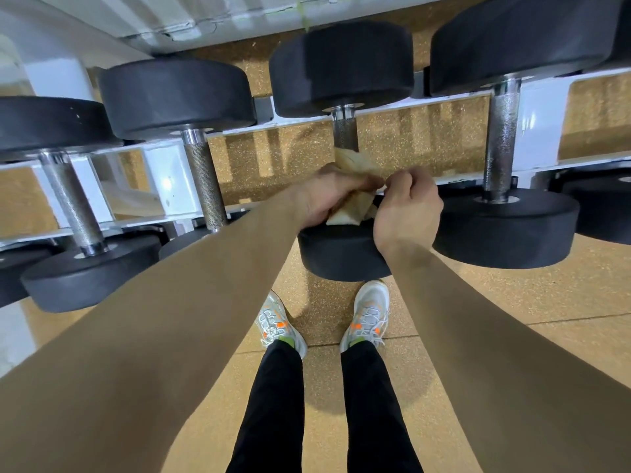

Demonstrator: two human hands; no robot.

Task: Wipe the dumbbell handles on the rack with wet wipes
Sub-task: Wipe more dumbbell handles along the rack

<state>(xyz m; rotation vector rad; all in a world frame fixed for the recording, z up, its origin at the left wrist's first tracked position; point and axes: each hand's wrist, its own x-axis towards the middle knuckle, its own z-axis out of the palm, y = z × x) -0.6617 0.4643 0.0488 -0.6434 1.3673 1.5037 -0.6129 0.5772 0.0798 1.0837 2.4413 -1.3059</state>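
Observation:
Several black dumbbells lie on a white rack (164,172). The middle dumbbell (341,66) has a knurled steel handle (345,133), whose lower half is covered by a crumpled wet wipe (355,165). My left hand (327,196) grips the wipe from the left, fingers curled round it. My right hand (408,206) pinches the wipe's right edge with thumb and fingers. Both hands hover over the near weight head (341,254). Other handles stand bare to the left (205,182) and right (502,138).
The rack's white rails run across the view with a speckled tan floor (512,302) beneath. My feet in pale shoes (367,315) stand just in front of the rack. A white wall or upper shelf (170,18) lies at the top.

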